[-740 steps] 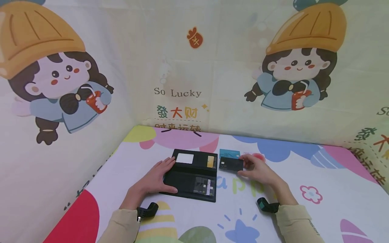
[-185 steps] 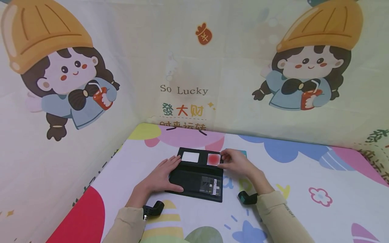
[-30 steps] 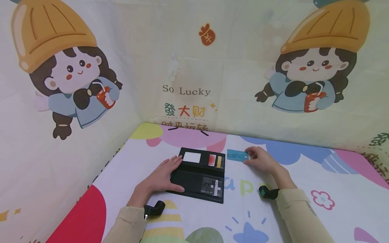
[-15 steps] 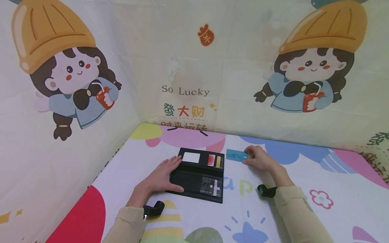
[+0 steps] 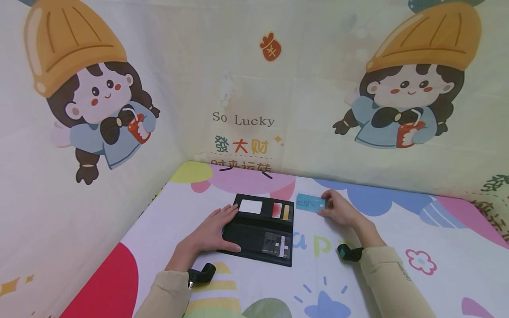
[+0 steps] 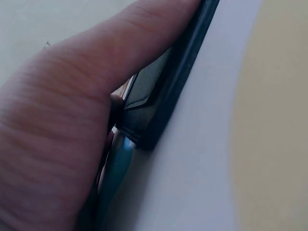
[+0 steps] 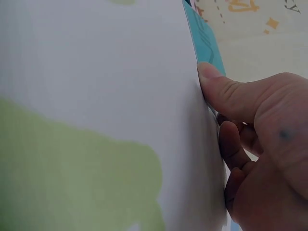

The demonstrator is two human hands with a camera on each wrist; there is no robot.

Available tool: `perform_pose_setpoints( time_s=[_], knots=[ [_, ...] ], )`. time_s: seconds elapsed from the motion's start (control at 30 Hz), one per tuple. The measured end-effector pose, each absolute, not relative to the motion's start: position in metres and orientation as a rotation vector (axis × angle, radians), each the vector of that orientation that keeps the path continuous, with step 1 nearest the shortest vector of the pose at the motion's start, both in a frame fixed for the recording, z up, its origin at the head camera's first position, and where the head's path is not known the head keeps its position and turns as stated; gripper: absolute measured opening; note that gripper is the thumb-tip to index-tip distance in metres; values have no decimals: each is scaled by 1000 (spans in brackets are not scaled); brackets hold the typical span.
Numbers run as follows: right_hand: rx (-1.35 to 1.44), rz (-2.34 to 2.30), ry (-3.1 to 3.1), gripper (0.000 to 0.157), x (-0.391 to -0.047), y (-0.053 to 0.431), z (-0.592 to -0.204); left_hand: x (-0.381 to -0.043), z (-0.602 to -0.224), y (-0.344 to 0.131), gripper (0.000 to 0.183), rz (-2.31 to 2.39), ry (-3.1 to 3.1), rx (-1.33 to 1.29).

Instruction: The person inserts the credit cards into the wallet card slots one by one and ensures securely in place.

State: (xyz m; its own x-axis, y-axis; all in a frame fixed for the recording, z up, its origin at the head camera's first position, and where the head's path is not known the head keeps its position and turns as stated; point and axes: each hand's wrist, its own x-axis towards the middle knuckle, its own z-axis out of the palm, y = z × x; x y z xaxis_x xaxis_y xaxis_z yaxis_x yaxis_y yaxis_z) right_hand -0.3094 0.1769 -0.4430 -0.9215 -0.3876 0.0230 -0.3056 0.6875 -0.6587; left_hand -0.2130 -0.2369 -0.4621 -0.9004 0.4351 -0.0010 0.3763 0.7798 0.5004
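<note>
A black wallet [image 5: 248, 232] lies unfolded on the table in the head view. Its upper half bears a white panel, a red-and-white card [image 5: 277, 210] and a gold card [image 5: 286, 213]; dark cards [image 5: 274, 244] sit in the lower half. My left hand [image 5: 208, 232] rests on the wallet's left side, fingers spread, thumb along the lower edge. Right of the wallet, apart from it, my right hand [image 5: 339, 211] pinches a teal card [image 5: 310, 202] by its right end. In the right wrist view the thumb lies on the teal card [image 7: 204, 41].
A colourful printed cloth [image 5: 246, 287] covers the table. Cream printed cloth walls [image 5: 310, 110] rise behind and at the left. Each wrist carries a small black camera, one at the left wrist [image 5: 202, 274] and one at the right wrist [image 5: 350, 252].
The red-and-white card, held at the upper right pocket earlier, now sits in the wallet beside the gold one. The black VIP card seen at first is gone from the table. Lately the teal card tilts slightly.
</note>
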Motion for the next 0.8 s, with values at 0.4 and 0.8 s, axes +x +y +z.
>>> perform_pose_setpoints(
  time_s=[0.4,0.8],
  knots=[
    [-623,-1063,2761,50,-311,178,-445,-209,-457,-236,116,784,2844,651],
    [-644,-1088,2767,50,-307,182,-448,-209,-457,-235,116,772,2848,629]
  ],
)
